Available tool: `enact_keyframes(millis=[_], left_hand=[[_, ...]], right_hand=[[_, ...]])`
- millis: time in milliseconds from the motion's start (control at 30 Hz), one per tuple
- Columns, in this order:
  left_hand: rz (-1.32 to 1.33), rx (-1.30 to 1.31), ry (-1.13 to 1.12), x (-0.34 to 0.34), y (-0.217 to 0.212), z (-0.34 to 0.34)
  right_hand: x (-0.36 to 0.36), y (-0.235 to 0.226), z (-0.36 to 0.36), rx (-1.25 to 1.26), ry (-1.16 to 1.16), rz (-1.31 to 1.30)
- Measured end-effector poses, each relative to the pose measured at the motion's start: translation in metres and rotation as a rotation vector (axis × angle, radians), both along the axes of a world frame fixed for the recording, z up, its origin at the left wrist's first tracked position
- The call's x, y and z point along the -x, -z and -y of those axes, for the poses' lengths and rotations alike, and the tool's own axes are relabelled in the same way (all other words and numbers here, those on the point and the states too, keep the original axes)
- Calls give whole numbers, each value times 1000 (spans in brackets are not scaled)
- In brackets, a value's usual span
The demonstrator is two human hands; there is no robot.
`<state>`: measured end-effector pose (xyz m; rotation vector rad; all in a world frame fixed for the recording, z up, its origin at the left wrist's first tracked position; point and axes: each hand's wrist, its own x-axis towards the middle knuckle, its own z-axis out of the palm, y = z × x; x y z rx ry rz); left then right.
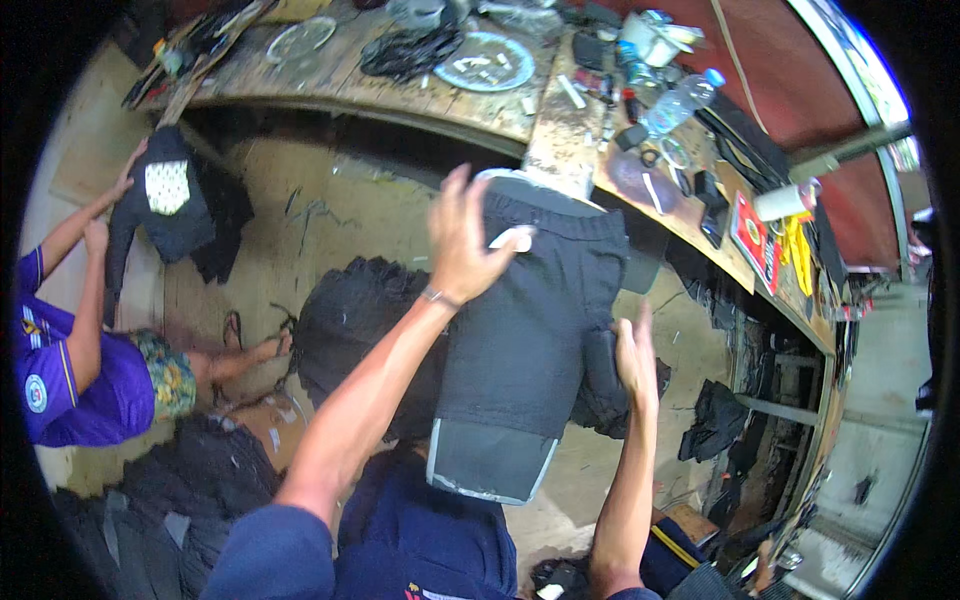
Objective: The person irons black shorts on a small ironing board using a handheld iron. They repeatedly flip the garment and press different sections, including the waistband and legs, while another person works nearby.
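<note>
Black trousers (pixel 525 330) are spread over a flat dark board (pixel 490 465) with a pale edge, which shows beyond the cloth at the near end. At the waistband's left side is my left hand (pixel 460 235), fingers stretched and slightly blurred. Its thumb meets a small white piece (pixel 513 238) on the cloth; I cannot tell whether that is loose or fixed. My right hand (pixel 635 350) is beside the other trouser leg, fingers pointing up and apart from any grip. Part of that leg hangs off the board's right side.
A wooden worktable (pixel 350 85) runs along the back, bearing a round tray (pixel 485 62), a plastic bottle (pixel 685 103) and a red box (pixel 752 240). Dark cloth heaps (pixel 355 320) lie on the floor. At left, another person (pixel 95 340) handles a black garment (pixel 165 220).
</note>
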<state>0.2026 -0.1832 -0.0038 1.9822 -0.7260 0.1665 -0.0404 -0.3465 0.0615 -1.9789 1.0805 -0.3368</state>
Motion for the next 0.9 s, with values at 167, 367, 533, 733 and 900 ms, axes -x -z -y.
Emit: enact_keyframes(millis=[167, 367, 533, 733, 900], left_hand=[[-879, 88, 125, 101, 46, -83], [-1138, -215, 292, 273, -31, -219], [-1118, -317, 1167, 376, -84, -210], [-988, -371, 1006, 381, -49, -21], [-381, 23, 770, 324, -101, -47]], right_hand=[[55, 87, 30, -691, 115, -108], [239, 57, -111, -923, -370, -289], [430, -19, -183, -637, 291, -323], [486, 28, -62, -367, 680, -149], [430, 157, -5, -159, 563, -485]])
